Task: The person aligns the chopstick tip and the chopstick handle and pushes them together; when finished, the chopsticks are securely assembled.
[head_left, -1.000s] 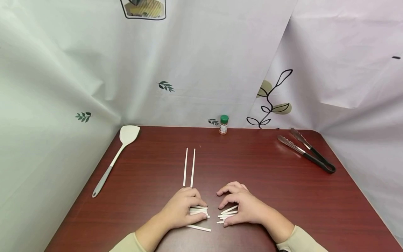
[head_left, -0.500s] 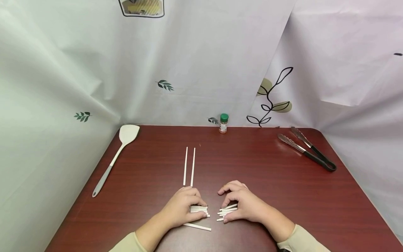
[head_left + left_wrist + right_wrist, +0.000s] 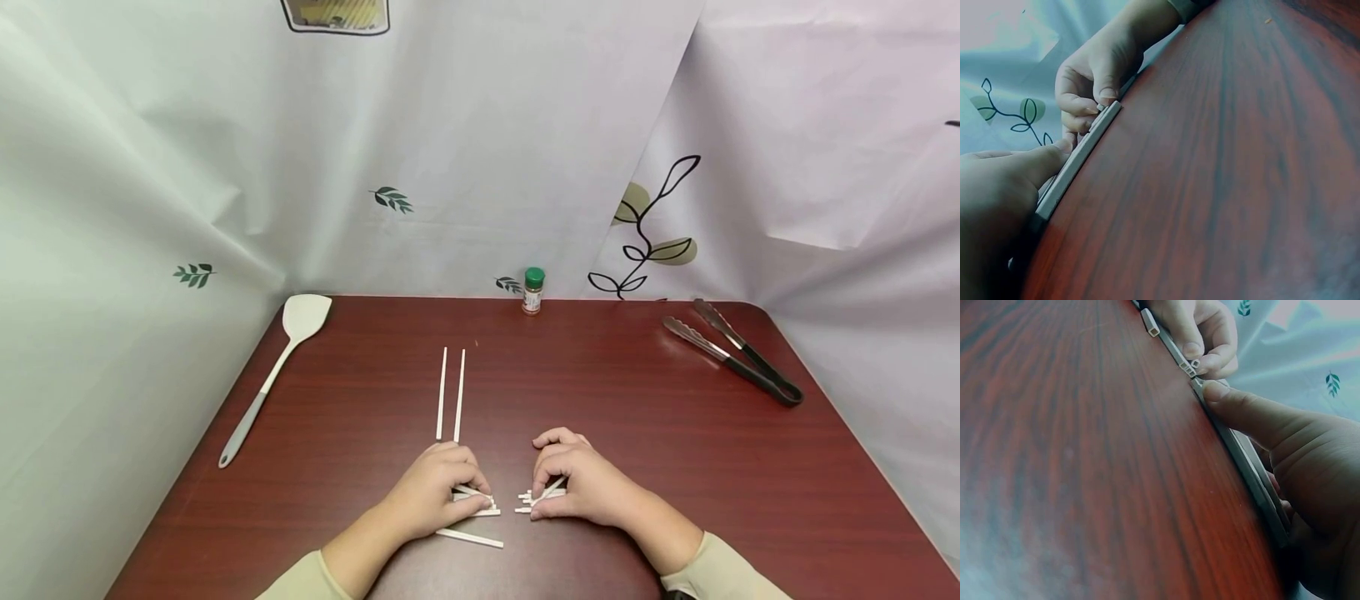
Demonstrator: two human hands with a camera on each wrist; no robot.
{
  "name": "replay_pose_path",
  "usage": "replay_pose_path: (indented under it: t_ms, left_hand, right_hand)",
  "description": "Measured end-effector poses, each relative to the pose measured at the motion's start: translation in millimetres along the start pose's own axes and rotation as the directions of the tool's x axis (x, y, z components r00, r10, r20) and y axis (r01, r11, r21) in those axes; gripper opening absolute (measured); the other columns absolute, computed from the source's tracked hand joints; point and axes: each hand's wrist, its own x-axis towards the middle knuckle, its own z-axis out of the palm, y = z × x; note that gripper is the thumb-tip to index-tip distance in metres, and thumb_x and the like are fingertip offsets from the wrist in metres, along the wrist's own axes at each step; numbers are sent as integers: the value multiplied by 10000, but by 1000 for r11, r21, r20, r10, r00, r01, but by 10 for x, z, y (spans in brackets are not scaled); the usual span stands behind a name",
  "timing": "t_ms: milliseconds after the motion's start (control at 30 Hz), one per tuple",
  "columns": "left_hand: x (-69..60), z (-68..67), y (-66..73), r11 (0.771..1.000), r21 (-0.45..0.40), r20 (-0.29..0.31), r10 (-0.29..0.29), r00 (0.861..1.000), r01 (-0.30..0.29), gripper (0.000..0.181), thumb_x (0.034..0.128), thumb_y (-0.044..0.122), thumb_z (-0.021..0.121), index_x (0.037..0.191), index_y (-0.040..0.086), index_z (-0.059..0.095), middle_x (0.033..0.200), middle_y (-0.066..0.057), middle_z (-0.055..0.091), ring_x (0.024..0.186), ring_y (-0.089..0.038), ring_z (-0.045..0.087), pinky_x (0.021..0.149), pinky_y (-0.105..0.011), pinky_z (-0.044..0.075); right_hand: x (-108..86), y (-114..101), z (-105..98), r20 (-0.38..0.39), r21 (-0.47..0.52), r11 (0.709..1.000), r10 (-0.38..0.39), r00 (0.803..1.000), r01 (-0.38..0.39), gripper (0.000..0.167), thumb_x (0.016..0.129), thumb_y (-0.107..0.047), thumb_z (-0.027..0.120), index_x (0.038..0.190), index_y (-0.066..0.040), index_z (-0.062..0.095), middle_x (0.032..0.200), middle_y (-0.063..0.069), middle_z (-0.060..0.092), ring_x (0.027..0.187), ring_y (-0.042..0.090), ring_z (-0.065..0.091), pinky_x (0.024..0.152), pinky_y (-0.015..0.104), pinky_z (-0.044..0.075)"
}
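Several thin white sticks lie on the table in two small bundles with a gap between them in the head view. My left hand [image 3: 437,491] pinches the left bundle [image 3: 487,512] between thumb and fingers. Opposite it, my right hand [image 3: 589,485] has its thumb and fingers curled round the right bundle [image 3: 557,493]; one stick there slants across the others. A single stick [image 3: 471,538] lies below the left hand. The right wrist view shows hollow square ends on the left-hand sticks [image 3: 1186,368]. Both palms hide the far ends of the bundles.
Two parallel white sticks [image 3: 441,393] lie beyond the left hand. A white spatula [image 3: 277,367] is at the left, a green-capped jar [image 3: 532,292] at the back edge, and metal tongs with black handles [image 3: 738,357] at the right.
My right thumb and fingers have drawn closer together, and the right-hand sticks are bunched more tightly. Sticks in my left hand have shifted, one now slanting. The head view has tilted slightly.
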Motion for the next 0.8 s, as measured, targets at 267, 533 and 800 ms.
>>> replay_pose_path:
  t_ms: [267, 533, 800]
  left_hand:
    - [-7, -5, 15, 999, 31, 26, -24, 999, 23, 130, 858, 279, 876, 862, 284, 746, 869, 204, 603, 863, -12, 561, 823, -281, 465]
    - [4, -2, 16, 1000, 10, -4, -18, 1000, 18, 107, 900, 246, 850, 898, 282, 749, 889, 188, 608, 855, -1, 584, 804, -263, 462]
    - [25, 4, -2, 998, -34, -145, 42, 988, -48, 183, 853, 131, 869, 920, 246, 742, 870, 142, 594, 759, 13, 548, 712, -146, 455]
  right_hand:
    - [-6, 1, -2, 5, 2, 1000, 5, 1000, -5, 251, 753, -337, 966, 820, -336, 724, 909, -286, 645, 1230, 214, 576, 1038, 534, 360]
    - [-2, 26, 16, -58, -3, 1000, -16, 998, 16, 238, 806, -285, 938, 836, -339, 708, 933, -286, 664, 1130, 150, 637, 1001, 438, 416]
    - [47, 82, 38, -231, -58, 995, -94, 969, 83, 253, 819, -130, 918, 913, -274, 732, 910, -222, 680, 889, 20, 630, 891, 318, 441]
